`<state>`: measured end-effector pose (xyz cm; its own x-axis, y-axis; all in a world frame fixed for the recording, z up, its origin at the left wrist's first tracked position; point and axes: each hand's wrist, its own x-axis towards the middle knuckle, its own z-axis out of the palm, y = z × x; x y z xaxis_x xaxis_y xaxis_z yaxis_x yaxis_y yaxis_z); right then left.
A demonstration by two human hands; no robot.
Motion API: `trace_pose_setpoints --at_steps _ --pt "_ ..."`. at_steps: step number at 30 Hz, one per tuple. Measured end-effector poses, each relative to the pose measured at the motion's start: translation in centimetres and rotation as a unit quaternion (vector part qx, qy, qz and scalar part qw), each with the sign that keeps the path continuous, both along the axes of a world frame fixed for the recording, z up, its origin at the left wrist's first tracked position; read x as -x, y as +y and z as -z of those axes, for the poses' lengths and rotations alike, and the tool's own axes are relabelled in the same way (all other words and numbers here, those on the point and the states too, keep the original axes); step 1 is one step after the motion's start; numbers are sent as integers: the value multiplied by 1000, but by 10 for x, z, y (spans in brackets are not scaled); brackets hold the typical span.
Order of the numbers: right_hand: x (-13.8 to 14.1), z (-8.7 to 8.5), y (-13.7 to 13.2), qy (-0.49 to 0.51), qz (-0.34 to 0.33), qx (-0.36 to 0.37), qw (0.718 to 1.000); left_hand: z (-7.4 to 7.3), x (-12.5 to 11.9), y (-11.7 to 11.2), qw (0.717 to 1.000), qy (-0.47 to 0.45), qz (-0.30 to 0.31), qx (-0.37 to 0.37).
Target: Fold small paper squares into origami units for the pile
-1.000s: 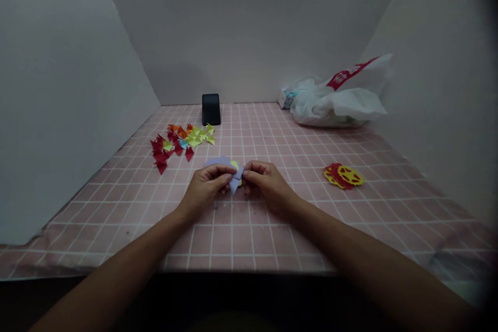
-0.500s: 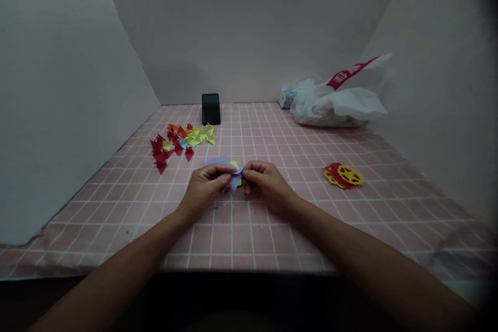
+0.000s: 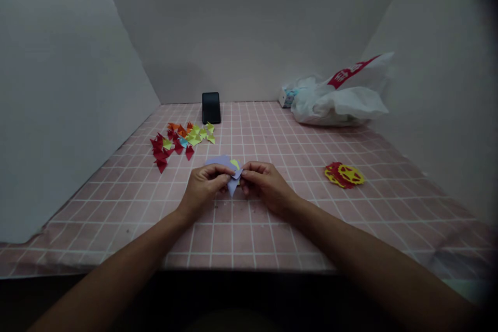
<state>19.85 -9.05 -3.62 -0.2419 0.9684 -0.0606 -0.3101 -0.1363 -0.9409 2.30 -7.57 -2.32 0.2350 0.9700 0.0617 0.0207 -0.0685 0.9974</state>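
A small piece of folded purple paper (image 3: 233, 185) is held just above the table between my two hands. My left hand (image 3: 207, 182) pinches it from the left with thumb and forefinger. From the right, my right hand (image 3: 261, 180) grips the paper's edge in its fingertips. One pointed corner of the paper hangs down between the hands. Flat on the table behind my left fingers lies more purple paper (image 3: 218, 160). Beside that, a yellow paper piece (image 3: 235, 164) shows, partly hidden by the fingers and the folded paper.
Several folded paper shapes (image 3: 161, 151) in red, orange, yellow and blue lie at the left. A black phone (image 3: 210, 108) leans at the back. Red and yellow cut-out discs (image 3: 344, 175) lie at right. Behind them sit a white plastic bag (image 3: 340, 106) and a small box (image 3: 287, 97). Walls enclose the table.
My right fingertips have shifted slightly along the purple paper's edge, and its folded flap shows a little more. My left hand stays nearly where it was.
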Motion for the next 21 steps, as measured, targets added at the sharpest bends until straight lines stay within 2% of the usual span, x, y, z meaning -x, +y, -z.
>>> trace_pose_setpoints --at_steps 9,21 --pt "-1 1 2 -18 -1 -18 1000 -3 -2 -2 999 27 -12 -24" --pt "-1 1 0 -33 17 -17 999 1 2 0 996 45 19 -71"
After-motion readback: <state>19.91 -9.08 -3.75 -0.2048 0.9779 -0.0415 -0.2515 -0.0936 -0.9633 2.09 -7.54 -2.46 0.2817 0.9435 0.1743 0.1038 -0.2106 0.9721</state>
